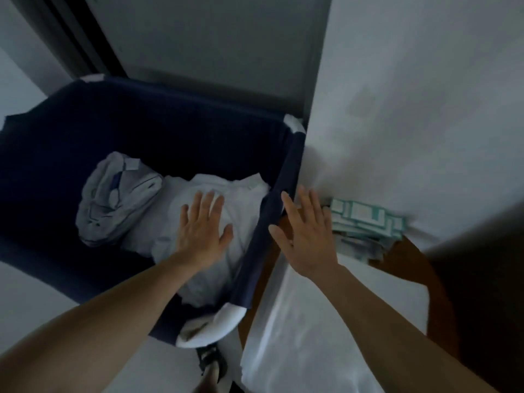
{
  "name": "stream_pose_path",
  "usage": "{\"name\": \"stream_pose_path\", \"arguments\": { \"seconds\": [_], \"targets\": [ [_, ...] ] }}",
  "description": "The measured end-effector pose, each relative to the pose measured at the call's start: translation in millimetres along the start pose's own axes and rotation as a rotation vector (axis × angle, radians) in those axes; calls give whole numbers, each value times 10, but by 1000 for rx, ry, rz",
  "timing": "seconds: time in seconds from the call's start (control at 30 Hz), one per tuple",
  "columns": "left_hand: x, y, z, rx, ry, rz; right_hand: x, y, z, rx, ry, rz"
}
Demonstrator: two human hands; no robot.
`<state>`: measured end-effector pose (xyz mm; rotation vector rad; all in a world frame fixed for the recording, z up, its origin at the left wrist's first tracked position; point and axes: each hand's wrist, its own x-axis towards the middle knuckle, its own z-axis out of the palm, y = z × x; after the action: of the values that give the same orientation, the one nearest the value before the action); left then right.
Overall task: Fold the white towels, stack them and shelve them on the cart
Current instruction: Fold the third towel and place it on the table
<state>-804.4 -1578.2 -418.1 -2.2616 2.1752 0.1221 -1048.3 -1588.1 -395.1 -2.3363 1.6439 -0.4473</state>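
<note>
White towels (241, 199): a crumpled pile inside a navy fabric bin (252, 265), against its right wall, reaching from the near-right corner about halfway back.

Nearest: a foot in a dark strapped sandal (211, 364) on the pale floor, just below the bin's near-right corner. That corner has a white rounded cap (226, 321).

Near right: a white cloth (312, 336) draped over the near-left part of a round brown wooden table (411, 265). The table's left edge is just beside the bin's right wall; I cannot tell whether they touch.

Mid: left hand (202, 225) palm down over the middle of the towel pile, fingers straight and slightly apart, thumb out to the right. It holds nothing. Resting on the towel or just above it: cannot tell.

Right hand (304, 236) palm down over the gap between the bin's right rim and the table, fingers straight and spread, thumb towards the rim. It holds nothing.

Left of the towels, touching them: a grey bundle (113, 205) with a small white tag (131, 164) at its far end.

At the table's far edge, just right of the right fingertips: a stack of teal-and-white packets (365, 219), fanned unevenly.

Far: a white wall (425, 109) behind the table.
</note>
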Motion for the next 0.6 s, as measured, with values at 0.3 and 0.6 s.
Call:
{"name": "stream_pose_path", "arguments": {
  "seconds": [0.3,0.6],
  "targets": [
    [800,-1420,522,-60,-186,-36,1230,-992,1062,12,-376,28],
    [1373,-2068,1625,-157,-393,153,1632,-1072,2761,78,-872,438]
  ]
}}
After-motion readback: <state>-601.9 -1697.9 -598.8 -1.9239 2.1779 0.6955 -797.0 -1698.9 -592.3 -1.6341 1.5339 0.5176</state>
